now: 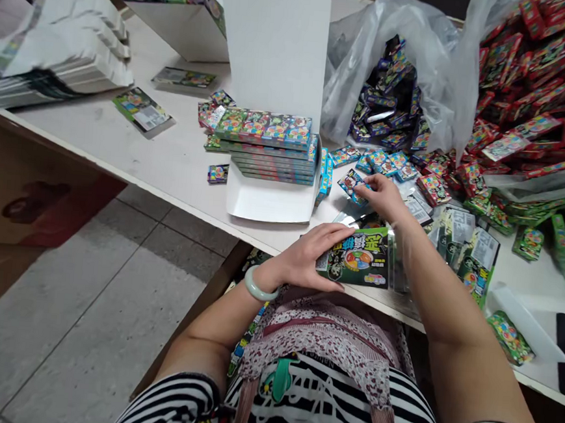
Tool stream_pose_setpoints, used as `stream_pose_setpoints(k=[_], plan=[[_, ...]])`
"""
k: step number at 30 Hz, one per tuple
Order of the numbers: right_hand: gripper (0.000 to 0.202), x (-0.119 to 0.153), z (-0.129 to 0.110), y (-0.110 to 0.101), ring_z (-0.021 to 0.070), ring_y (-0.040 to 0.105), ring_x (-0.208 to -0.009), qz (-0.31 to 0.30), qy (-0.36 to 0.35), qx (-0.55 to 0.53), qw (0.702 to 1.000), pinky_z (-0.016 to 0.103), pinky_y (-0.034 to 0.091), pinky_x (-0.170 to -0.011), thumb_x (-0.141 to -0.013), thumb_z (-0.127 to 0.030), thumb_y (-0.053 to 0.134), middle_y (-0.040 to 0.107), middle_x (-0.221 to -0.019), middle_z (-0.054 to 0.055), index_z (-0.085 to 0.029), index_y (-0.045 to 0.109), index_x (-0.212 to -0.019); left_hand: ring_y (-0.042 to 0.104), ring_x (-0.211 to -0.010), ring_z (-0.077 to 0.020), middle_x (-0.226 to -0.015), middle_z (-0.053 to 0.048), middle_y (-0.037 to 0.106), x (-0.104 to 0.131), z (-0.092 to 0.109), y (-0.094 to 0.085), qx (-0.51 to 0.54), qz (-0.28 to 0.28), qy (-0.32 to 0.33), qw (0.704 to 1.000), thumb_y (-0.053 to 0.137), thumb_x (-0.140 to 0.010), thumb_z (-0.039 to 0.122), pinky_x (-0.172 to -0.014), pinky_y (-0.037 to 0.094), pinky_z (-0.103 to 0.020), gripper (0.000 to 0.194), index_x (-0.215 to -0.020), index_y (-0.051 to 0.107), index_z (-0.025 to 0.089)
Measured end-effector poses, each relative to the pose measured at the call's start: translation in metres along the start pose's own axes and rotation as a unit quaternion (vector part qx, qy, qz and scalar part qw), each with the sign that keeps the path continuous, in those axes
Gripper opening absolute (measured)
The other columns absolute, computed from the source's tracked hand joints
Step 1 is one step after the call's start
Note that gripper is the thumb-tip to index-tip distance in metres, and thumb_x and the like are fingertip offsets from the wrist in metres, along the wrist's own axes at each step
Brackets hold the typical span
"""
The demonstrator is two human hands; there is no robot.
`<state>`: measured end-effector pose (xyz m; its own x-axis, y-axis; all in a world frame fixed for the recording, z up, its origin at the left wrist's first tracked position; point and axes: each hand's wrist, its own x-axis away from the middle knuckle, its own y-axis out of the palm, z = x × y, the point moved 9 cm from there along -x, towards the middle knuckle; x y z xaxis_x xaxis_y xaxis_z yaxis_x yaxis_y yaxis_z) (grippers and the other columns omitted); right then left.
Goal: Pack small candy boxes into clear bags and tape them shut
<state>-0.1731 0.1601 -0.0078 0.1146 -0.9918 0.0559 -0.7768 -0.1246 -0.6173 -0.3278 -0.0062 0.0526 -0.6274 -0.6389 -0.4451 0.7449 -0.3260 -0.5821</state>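
My left hand (pixel 311 253), jade bangle on the wrist, lies palm-down with fingers curled over the left end of the green printed card packet (pixel 360 257); it rests flat at the table's near edge, long axis running left to right. Farther back, my outstretched right hand (pixel 381 194) pinches a small blue printed box (pixel 352 183) between fingertips.

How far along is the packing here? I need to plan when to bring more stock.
Done: a stack of filled packs sits in the white open tray. In hand: the left hand steadies a green packet at the table edge while the right hand picks a small blue packet. Left: a bag of blue packets and a big red pile remain loose.
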Motion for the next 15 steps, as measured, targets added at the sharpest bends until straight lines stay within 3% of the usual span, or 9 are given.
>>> stream_pose_setpoints(k=[3,5,9,12,15], plan=[[0.042,0.027,0.006,-0.025,0.0245,0.069,-0.084,-0.02,-0.036,-0.147,0.988,0.042,0.058,-0.079,-0.076,-0.061,0.07,0.069,-0.085,0.003,-0.024,0.058,-0.092,0.052,-0.133,-0.0366,-0.147,-0.016,0.048,0.002,0.0,-0.005,-0.013,-0.003,-0.004,1.0,0.078,-0.074,0.063,-0.112,0.048,-0.058,0.109,-0.16,0.021,0.029],[0.043,0.053,0.013,-0.054,0.0232,0.068,-0.085,0.002,-0.069,-0.158,0.985,0.042,0.058,-0.082,-0.074,-0.058,0.072,0.068,-0.089,0.002,-0.025,0.057,-0.095,0.052,-0.132,-0.0365,-0.146,-0.017,0.048,0.004,-0.003,-0.008,-0.024,0.004,-0.013,1.0,0.077,-0.075,0.062,-0.111,0.048,-0.058,0.105,-0.16,0.024,0.029],[0.017,0.104,0.029,-0.108,0.0257,0.064,-0.101,0.062,-0.153,0.02,0.986,0.047,0.054,-0.094,-0.081,-0.032,0.064,0.066,-0.103,0.006,-0.025,0.061,-0.097,0.052,-0.131,-0.0356,-0.143,-0.017,0.049,0.003,-0.011,-0.008,-0.043,0.011,-0.023,0.999,0.076,-0.077,0.061,-0.111,0.048,-0.057,0.1,-0.158,0.027,0.028],[0.021,0.13,0.043,-0.116,0.0303,0.057,-0.12,0.028,-0.2,0.166,0.965,0.054,0.045,-0.106,-0.081,-0.017,0.053,0.063,-0.118,0.011,-0.024,0.067,-0.095,0.051,-0.132,-0.0355,-0.143,-0.016,0.049,-0.002,-0.017,0.001,-0.073,-0.017,-0.036,0.997,0.076,-0.078,0.06,-0.112,0.047,-0.056,0.099,-0.158,0.028,0.027],[0.034,0.146,0.056,-0.118,0.0313,0.047,-0.135,0.018,-0.178,0.231,0.956,0.055,0.037,-0.114,-0.084,-0.012,0.046,0.06,-0.132,0.012,-0.023,0.07,-0.105,0.051,-0.132,-0.0358,-0.143,-0.017,0.049,-0.007,-0.022,0.009,-0.113,-0.044,-0.055,0.991,0.076,-0.078,0.06,-0.112,0.046,-0.056,0.098,-0.157,0.029,0.026]])
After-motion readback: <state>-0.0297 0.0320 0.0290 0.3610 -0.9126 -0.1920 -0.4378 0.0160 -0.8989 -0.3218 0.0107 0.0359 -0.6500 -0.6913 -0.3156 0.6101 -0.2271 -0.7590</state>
